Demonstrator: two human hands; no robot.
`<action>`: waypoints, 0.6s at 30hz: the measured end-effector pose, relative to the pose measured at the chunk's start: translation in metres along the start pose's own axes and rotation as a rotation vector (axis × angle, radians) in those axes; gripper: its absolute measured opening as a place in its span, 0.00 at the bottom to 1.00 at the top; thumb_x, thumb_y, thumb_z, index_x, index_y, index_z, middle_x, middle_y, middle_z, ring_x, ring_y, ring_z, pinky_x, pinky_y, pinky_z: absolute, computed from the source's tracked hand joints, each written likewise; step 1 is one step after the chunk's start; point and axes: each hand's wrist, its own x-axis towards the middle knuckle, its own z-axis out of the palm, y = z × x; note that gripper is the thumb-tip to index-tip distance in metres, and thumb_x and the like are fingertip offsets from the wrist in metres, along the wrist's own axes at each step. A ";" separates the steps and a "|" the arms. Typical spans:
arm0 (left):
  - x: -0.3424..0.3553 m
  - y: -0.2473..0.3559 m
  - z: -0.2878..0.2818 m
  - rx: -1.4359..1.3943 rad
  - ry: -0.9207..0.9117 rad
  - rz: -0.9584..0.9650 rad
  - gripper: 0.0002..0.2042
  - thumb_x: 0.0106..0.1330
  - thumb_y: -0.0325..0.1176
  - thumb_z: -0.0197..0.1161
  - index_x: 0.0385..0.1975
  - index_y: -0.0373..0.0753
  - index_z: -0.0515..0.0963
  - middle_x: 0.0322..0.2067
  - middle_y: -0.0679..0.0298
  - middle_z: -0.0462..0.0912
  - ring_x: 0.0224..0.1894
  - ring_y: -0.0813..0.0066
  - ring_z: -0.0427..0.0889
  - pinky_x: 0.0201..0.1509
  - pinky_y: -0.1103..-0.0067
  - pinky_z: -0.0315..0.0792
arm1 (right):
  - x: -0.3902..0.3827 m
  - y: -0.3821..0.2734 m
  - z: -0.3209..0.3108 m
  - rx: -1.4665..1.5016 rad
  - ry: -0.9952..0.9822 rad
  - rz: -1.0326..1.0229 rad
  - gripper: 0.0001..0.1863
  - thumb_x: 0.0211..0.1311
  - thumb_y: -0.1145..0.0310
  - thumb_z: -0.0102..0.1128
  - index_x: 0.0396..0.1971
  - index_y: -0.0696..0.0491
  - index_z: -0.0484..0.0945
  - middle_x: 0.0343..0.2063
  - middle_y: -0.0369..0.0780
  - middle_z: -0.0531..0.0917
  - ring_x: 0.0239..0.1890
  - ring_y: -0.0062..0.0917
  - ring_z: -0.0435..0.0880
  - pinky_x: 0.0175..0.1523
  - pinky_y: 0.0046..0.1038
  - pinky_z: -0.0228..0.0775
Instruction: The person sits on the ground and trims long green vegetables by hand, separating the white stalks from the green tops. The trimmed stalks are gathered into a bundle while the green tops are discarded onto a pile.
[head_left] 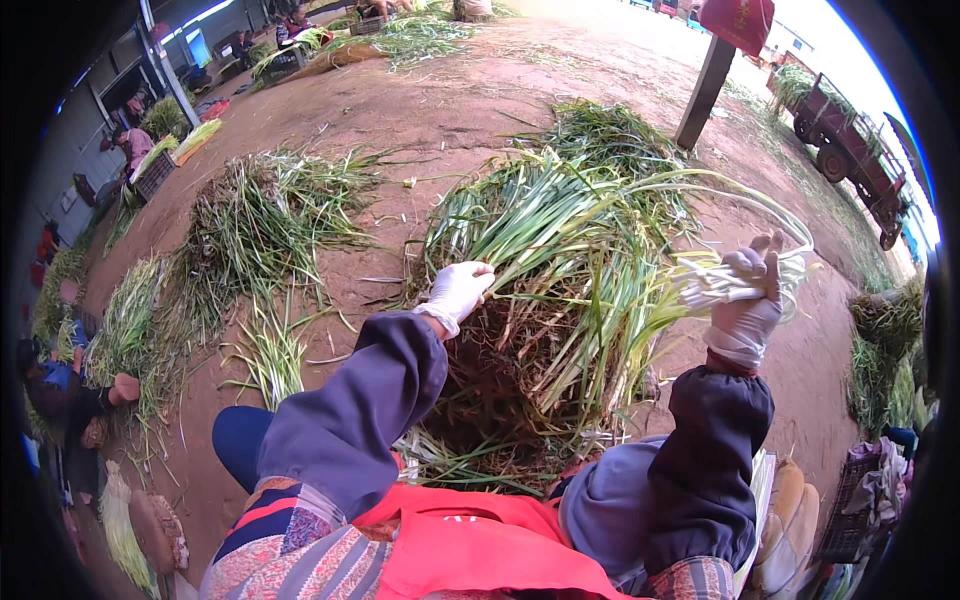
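A big heap of long green leafy stalks (pixel 520 225), like garlic greens, lies in front of my knees, with brown withered matter and roots on its near side. My left hand (pixel 460 293), in a whitish glove, is closed at the left of this heap, its fingers pinched on some green leaves. To the right of the heap my right hand (pixel 748 305), gloved too, is raised and wrapped round a bunch of pale stalks (pixel 712 283). Their white ends point left, and some long stems arch over above the hand. The glove's fingertips look dirty.
Another heap of greens (pixel 265 215) lies to the left on the reddish dirt floor, with a small pile (pixel 272 355) nearer. A post (pixel 705 92) stands beyond my heap. A loaded trailer (pixel 845 130) is at the far right, a dark crate (pixel 850 500) near right. Other people sit at left.
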 end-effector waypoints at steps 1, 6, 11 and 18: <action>0.005 -0.002 0.009 0.297 -0.009 0.007 0.15 0.59 0.39 0.63 0.41 0.37 0.78 0.32 0.58 0.83 0.29 0.69 0.80 0.37 0.76 0.73 | 0.001 0.006 -0.007 0.070 0.027 0.043 0.18 0.63 0.72 0.55 0.53 0.57 0.69 0.40 0.38 0.76 0.28 0.16 0.69 0.36 0.23 0.66; 0.017 0.030 0.017 0.887 -0.249 -0.010 0.13 0.52 0.40 0.63 0.35 0.42 0.82 0.35 0.58 0.83 0.41 0.57 0.81 0.47 0.70 0.74 | -0.003 0.031 -0.035 0.320 0.121 0.418 0.05 0.64 0.68 0.54 0.35 0.54 0.73 0.20 0.30 0.68 0.25 0.18 0.68 0.32 0.21 0.62; -0.007 0.117 -0.074 -0.407 -0.148 0.127 0.07 0.60 0.25 0.58 0.36 0.34 0.78 0.32 0.65 0.81 0.27 0.82 0.75 0.29 0.89 0.68 | 0.001 0.021 -0.029 0.345 0.086 0.358 0.07 0.64 0.69 0.55 0.28 0.55 0.73 0.17 0.30 0.66 0.21 0.16 0.63 0.32 0.20 0.60; -0.059 0.114 -0.044 -0.254 -0.031 0.164 0.12 0.58 0.24 0.64 0.42 0.30 0.77 0.34 0.64 0.81 0.36 0.81 0.78 0.42 0.84 0.73 | -0.055 0.071 0.002 0.108 0.193 0.512 0.07 0.62 0.69 0.57 0.35 0.56 0.71 0.25 0.34 0.73 0.23 0.16 0.68 0.32 0.22 0.67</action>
